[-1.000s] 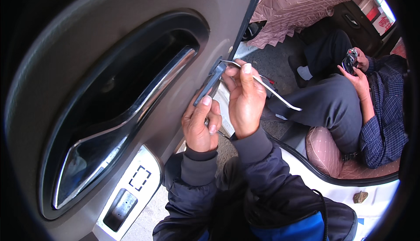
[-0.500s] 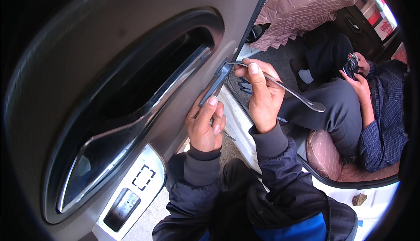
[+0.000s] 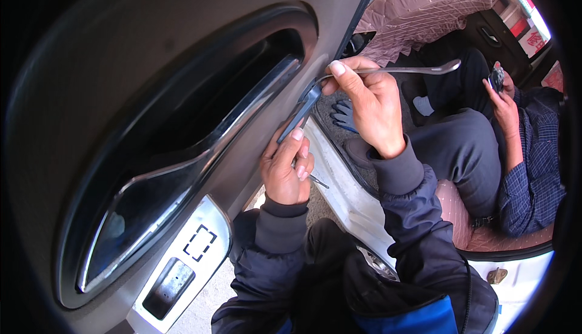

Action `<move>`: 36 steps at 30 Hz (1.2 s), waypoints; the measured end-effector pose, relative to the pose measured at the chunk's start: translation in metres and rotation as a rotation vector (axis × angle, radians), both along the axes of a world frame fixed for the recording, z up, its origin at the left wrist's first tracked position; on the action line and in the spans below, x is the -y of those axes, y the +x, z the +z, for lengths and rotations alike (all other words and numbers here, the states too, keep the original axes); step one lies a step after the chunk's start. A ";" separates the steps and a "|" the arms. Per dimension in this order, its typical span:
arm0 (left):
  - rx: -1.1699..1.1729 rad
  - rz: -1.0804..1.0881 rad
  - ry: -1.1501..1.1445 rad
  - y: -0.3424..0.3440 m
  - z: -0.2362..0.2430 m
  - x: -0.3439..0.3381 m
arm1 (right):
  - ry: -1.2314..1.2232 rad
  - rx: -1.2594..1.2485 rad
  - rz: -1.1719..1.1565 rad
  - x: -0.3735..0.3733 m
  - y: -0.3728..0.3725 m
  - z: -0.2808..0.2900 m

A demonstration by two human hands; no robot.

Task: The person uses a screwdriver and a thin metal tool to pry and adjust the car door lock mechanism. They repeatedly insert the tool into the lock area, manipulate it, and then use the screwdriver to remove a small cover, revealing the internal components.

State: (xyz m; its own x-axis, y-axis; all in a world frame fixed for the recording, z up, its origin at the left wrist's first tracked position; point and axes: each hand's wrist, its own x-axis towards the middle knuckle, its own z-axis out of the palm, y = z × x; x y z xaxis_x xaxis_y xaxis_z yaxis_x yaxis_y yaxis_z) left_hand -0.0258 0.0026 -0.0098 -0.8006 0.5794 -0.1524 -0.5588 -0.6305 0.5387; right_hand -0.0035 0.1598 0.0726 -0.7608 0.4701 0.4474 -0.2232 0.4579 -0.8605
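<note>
Right hand, fingers closed around a bent metal pry bar at one o'clock, tip at the door panel edge. Left hand at centre, fingers pressing a dark trim tool against that edge.

car repair spot | door panel off | quilted seat

Left of our hands the grey door panel walls us in. Right of them a seated person's legs and the sill crowd us; we find open room only between, downward.
</note>
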 end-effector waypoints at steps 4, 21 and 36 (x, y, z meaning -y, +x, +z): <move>0.001 -0.008 0.016 0.000 -0.016 0.014 | 0.020 0.003 -0.060 0.021 0.004 -0.011; -0.013 0.012 0.002 0.000 -0.045 0.048 | -0.200 -0.348 -0.236 0.098 0.004 -0.099; -0.014 -0.010 0.056 0.000 -0.049 0.049 | -0.278 -0.372 -0.272 0.102 0.001 -0.099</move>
